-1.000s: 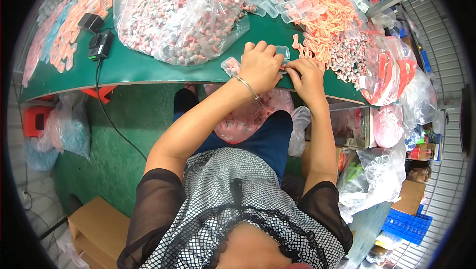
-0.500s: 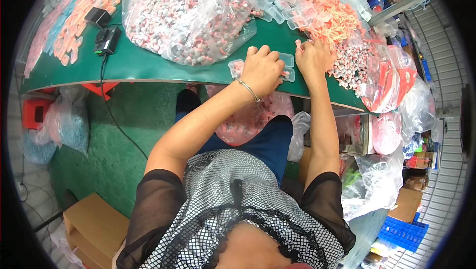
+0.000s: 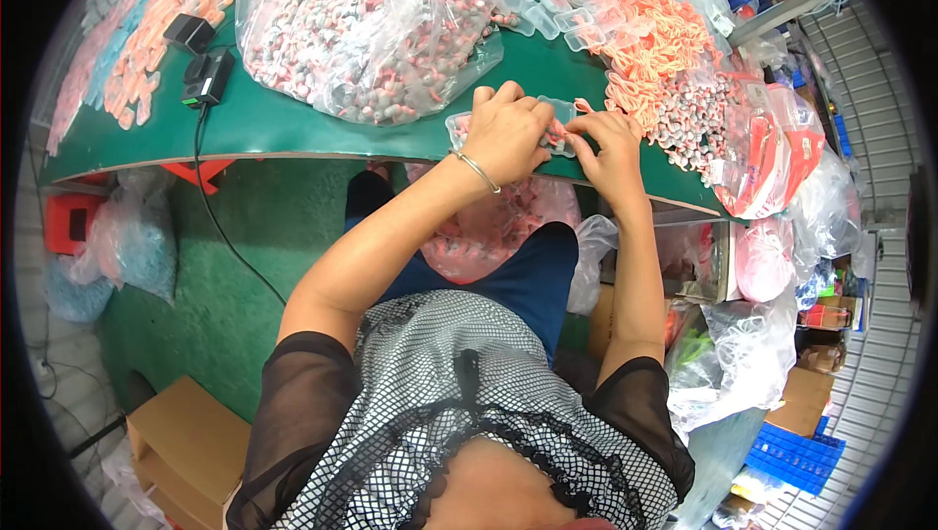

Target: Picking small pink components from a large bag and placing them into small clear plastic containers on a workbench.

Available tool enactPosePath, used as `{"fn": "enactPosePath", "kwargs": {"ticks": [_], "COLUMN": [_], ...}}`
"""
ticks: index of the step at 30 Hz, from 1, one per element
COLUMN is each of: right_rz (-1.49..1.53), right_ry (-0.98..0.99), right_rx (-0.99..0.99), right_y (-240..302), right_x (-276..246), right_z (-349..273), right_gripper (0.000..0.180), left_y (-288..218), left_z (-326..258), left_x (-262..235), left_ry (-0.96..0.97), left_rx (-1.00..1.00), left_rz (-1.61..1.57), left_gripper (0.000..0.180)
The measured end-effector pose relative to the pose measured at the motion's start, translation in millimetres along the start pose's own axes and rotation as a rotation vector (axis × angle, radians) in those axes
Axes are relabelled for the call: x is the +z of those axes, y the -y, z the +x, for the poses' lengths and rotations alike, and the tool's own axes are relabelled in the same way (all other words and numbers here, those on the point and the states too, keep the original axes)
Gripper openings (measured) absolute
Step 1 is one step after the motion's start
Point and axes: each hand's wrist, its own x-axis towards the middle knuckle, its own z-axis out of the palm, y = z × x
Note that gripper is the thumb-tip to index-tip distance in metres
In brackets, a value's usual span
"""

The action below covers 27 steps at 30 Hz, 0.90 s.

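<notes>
A small clear plastic box with pink pieces in it lies near the front edge of the green table. My left hand is bent over the box, its fingers closed around it and hiding much of its middle. At the box's right end my right hand is closed in a pinch, thumb and forefinger together on a small pink piece that pokes out above the fingers. More pink shows between the two hands, inside the box. The exact shape of the pinched piece is mostly covered by my fingers.
A big clear bag of pink-and-grey pieces sits behind my left hand. Coral cords and loose pink-and-grey pieces are heaped at right, with clear boxes behind. A black device with a cable stands at left.
My right hand has moved left and slightly down, bringing the pink piece from beside the cord heap to the box's right end. My left hand has shifted slightly left, still on the box.
</notes>
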Motion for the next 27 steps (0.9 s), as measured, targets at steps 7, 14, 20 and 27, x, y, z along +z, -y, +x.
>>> {"fn": "enactPosePath", "kwargs": {"ticks": [7,14,20,27], "right_rz": [-0.023,-0.191,0.181,0.207], "right_ry": [0.066,0.07,0.03,0.045], "right_rx": [-0.036,-0.004,0.129,-0.042], "right_y": [-6.4,-20.4,-25.9,2.2], "right_x": [1.7,16.0,11.3,-1.9], "right_z": [0.3,19.1,10.8,-13.7], "right_gripper": [0.015,0.022,0.024,0.033], "left_y": [-0.5,-0.2,-4.8,2.8], "left_z": [-1.9,-1.7,-0.6,-3.4], "left_x": [-1.0,-0.6,-2.7,3.4], "left_ry": [-0.016,0.011,0.024,-0.048], "left_rx": [0.034,0.029,-0.036,0.098], "left_rz": [0.011,0.044,-0.019,0.113], "left_gripper": [0.046,0.048,0.057,0.036]}}
